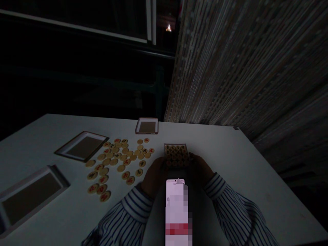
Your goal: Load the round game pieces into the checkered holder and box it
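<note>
No text is readable: marks on round game pieces (pixel 118 158) at 8 o'clock too small; phone screen (pixel 176 208) at 6 o'clock blurred.

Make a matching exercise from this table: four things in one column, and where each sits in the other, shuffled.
Things
1. small box
2. loose round pieces
3. lit phone
4. small tray

Places
A. near the far edge of the table
B. held between the left hand and the right hand
C. nearest the camera, between the striped sleeves
D. scattered on the table, left of the hands

Pairs: 1-B, 2-D, 3-C, 4-A
</note>
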### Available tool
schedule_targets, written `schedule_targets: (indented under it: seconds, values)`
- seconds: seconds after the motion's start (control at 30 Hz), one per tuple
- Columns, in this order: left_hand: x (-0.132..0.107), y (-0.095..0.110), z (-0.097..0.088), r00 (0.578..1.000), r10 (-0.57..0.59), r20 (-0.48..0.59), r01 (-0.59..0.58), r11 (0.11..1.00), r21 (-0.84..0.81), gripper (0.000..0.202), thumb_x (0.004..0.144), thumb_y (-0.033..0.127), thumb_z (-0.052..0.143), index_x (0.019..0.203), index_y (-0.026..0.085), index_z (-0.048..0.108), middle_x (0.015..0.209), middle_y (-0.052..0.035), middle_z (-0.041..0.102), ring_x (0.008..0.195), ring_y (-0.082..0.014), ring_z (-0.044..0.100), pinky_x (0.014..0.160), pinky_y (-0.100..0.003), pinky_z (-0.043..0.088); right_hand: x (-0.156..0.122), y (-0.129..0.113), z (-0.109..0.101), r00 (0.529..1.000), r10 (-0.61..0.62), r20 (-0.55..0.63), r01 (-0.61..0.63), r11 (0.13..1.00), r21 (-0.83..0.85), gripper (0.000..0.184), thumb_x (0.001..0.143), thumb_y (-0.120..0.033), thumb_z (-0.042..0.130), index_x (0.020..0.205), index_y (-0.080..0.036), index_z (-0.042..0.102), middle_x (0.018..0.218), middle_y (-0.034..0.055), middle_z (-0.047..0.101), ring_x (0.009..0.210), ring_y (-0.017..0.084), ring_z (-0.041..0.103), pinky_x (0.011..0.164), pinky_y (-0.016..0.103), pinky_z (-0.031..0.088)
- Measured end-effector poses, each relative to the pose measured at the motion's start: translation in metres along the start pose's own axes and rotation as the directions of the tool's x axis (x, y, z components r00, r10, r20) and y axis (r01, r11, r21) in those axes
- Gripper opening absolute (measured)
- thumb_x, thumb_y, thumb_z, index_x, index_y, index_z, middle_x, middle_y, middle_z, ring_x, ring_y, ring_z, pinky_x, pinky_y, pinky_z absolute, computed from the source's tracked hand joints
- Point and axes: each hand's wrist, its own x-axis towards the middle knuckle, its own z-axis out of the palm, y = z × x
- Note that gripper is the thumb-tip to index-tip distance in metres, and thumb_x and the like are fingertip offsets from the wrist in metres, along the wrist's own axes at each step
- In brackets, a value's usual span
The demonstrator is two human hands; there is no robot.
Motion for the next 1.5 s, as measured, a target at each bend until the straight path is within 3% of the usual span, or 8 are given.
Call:
schedule_targets:
  seconds: [0.13,0.27,0.5,0.83,1.33,1.5]
  values:
    - [-0.0014,-0.0041,0.0025,1.000,0.015,-0.017,-0.015,1.000,-0.002,0.029,0.085,0.029,0.041,0.109,0.019,0.052,0.104,-0.0066,0.060,0.098,-0.0192,0.056,0.085,-0.036,0.046,-0.0045,0.0042,0.0036,0.993,0.017,-0.118,-0.009,0.997,0.070,0.058,0.074,-0.027,0.053,0.128,-0.010,0.037,0.097,0.0134,0.061,0.090,0.022,0.057,0.081,0.038,0.047]
    - [-0.0019,-0.0054,0.0024,1.000,0.024,-0.008,-0.024,1.000,0.006,0.031,0.084,0.029,0.042,0.112,0.018,0.051,0.106,-0.0075,0.059,0.099,-0.0194,0.055,0.086,-0.036,0.046,-0.0072,0.0046,0.0025,0.993,0.040,-0.112,-0.030,0.995,0.094,0.053,0.074,-0.024,0.051,0.125,-0.011,0.041,0.090,0.0107,0.062,0.082,0.020,0.058,0.077,0.036,0.048]
    - [-0.0004,-0.0025,-0.0010,1.000,-0.008,0.030,0.008,1.000,-0.005,0.032,0.083,0.028,0.042,0.112,0.019,0.052,0.106,-0.0083,0.059,0.100,-0.0214,0.055,0.087,-0.039,0.046,-0.0079,0.0039,0.0026,0.994,0.045,-0.096,-0.039,0.997,0.067,0.046,0.077,-0.025,0.049,0.122,-0.016,0.046,0.090,0.0089,0.064,0.083,0.019,0.058,0.077,0.035,0.048]
    - [-0.0024,-0.0085,0.0005,0.999,0.044,0.010,-0.044,0.999,0.001,0.037,0.080,0.021,0.045,0.117,0.019,0.049,0.110,-0.0072,0.058,0.103,-0.0200,0.054,0.089,-0.037,0.045,-0.0074,0.0012,-0.0001,0.998,0.052,-0.047,-0.050,0.998,0.034,0.041,0.078,-0.024,0.047,0.119,-0.018,0.050,0.099,0.0075,0.064,0.091,0.018,0.058,0.079,0.031,0.047]
    - [-0.0016,-0.0041,-0.0008,0.999,0.040,0.004,-0.040,0.999,0.036,0.033,0.080,0.022,0.045,0.113,0.018,0.050,0.108,-0.0076,0.059,0.100,-0.0194,0.056,0.086,-0.035,0.046,-0.0085,-0.0003,-0.0027,0.998,0.026,-0.053,-0.024,0.999,0.040,0.041,0.078,-0.023,0.048,0.118,-0.013,0.051,0.100,0.0111,0.063,0.093,0.019,0.057,0.082,0.031,0.046]
    - [-0.0009,0.0002,-0.0036,0.999,0.037,0.024,-0.038,0.999,0.022,0.032,0.080,0.023,0.046,0.111,0.015,0.051,0.106,-0.0089,0.060,0.100,-0.0202,0.056,0.085,-0.035,0.047,-0.0079,0.0013,0.0004,0.997,0.034,-0.076,-0.031,0.999,0.040,0.039,0.079,-0.023,0.047,0.117,-0.017,0.052,0.099,0.0079,0.063,0.092,0.018,0.057,0.080,0.031,0.047]
